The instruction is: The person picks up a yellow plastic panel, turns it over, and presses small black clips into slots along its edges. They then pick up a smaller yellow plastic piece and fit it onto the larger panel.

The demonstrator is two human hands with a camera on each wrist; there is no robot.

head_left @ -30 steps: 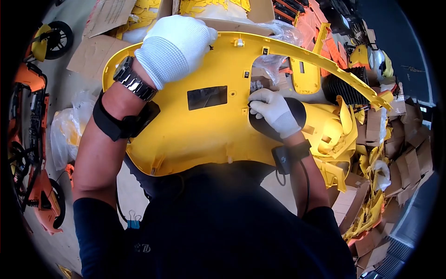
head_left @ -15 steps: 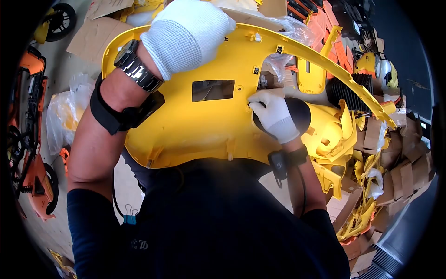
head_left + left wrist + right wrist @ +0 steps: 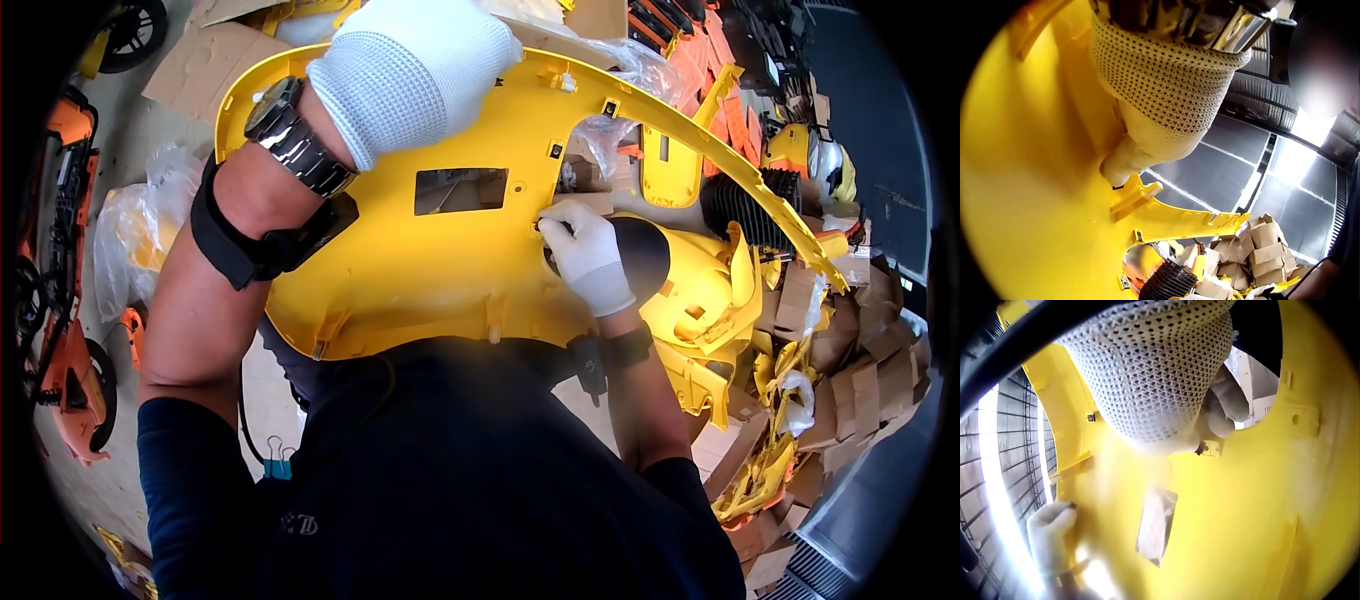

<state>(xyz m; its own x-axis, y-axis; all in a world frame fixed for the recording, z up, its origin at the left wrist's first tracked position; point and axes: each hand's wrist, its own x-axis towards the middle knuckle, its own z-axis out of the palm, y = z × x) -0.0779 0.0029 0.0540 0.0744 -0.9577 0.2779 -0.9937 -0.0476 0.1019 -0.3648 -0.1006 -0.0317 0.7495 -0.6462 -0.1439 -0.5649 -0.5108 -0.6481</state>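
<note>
Holding the yellow panel (image 3: 400, 290) just in front of the dark shirt (image 3: 440, 480), inner side toward the head camera. Curling the left hand (image 3: 415, 75) over the far rim, fingers bent and mostly hidden from the head view, near a small dark piece (image 3: 1073, 505) seen from the right wrist; impossible to tell whether pinched or fixed to the panel. Pinching a small black clip (image 3: 1199, 449) in the right hand (image 3: 588, 255), fingers closed down with little gap, right at a tab (image 3: 1212, 448) on the edge of the big cutout (image 3: 600, 183); seated or merely touching, unclear. Wearing white gloves (image 3: 395, 110), plus a watch (image 3: 300, 145) and a black strap (image 3: 222, 235) on the left arm. Surrounded by an orange scooter (image 3: 72, 385) and a clear bag (image 3: 130, 260) on one side, by yellow parts (image 3: 705, 310) and cardboard boxes (image 3: 860, 400) on the other.
</note>
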